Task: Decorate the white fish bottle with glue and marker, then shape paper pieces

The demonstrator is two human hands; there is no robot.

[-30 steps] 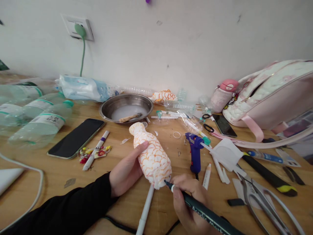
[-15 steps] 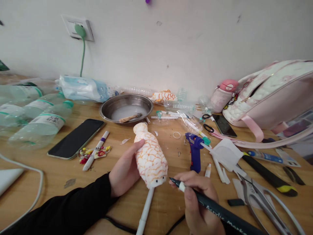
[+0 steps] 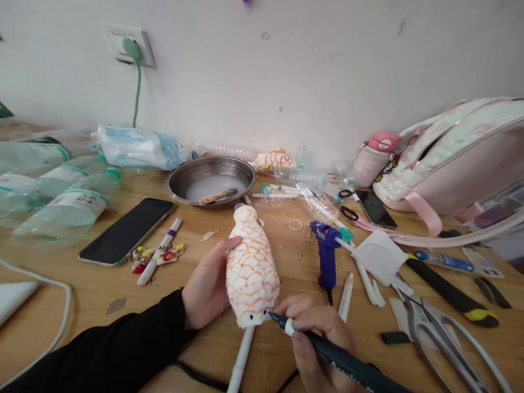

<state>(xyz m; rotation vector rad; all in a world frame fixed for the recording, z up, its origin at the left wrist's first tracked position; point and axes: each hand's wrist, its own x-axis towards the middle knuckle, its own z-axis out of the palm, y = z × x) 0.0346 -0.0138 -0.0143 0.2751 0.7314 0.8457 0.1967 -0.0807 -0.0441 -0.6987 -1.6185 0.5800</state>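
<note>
My left hand (image 3: pixel 210 286) is closed around the side of a white papered bottle shaped like a fish (image 3: pixel 251 267), marked with orange scale lines. Two black dot eyes show at its lower end, and a white tube (image 3: pixel 242 360) sticks out below them towards me. My right hand (image 3: pixel 321 338) grips a dark acrylic marker (image 3: pixel 339 355). The marker's black tip is at the right-hand eye; whether it touches is too small to tell. A black marker cap (image 3: pixel 395 338) lies to the right.
A metal bowl (image 3: pixel 210 180) of whitish liquid holds a brush. Left are plastic bottles (image 3: pixel 77 207) and a phone (image 3: pixel 126 232). Right are a blue glue gun (image 3: pixel 326 254), large scissors (image 3: pixel 426 322) and a backpack (image 3: pixel 458 153). A second orange-marked fish (image 3: pixel 275 160) lies by the wall.
My right hand has moved left and down, bringing the marker tip to the fish's eye. The fish has turned slightly more upright in my left hand, its eyed end now lower and further left.
</note>
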